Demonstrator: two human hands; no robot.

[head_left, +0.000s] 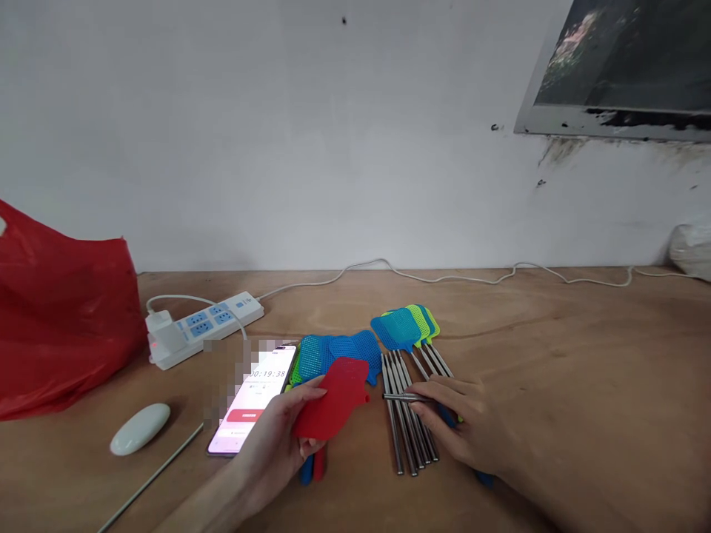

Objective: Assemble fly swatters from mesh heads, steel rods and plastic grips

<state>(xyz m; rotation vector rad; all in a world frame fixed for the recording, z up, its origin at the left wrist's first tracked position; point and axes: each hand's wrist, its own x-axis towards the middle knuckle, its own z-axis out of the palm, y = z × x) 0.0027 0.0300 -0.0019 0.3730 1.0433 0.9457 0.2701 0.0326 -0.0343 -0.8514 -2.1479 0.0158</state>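
My left hand (294,422) is closed on a red fly swatter head (336,400), whose short socket points right. Fingers of my right hand (455,414) pinch a metal rod (397,397), its tip aimed left at the red socket, with a gap between them. Beneath that rod, several loose metal rods (403,437) lie side by side on the table. Loose blue swatter heads (341,354) are piled behind my left hand. Behind my right hand rest several swatters with rods attached, a blue one (398,329) on top. Red (318,465) and blue handle ends show below my left hand.
A lit phone (258,400) showing a timer lies left of my left hand. Farther left are a white mouse-like object (141,429), a power strip (208,326) with a plug, and a red plastic bag (67,318). A thin cable (444,279) runs along the wall.
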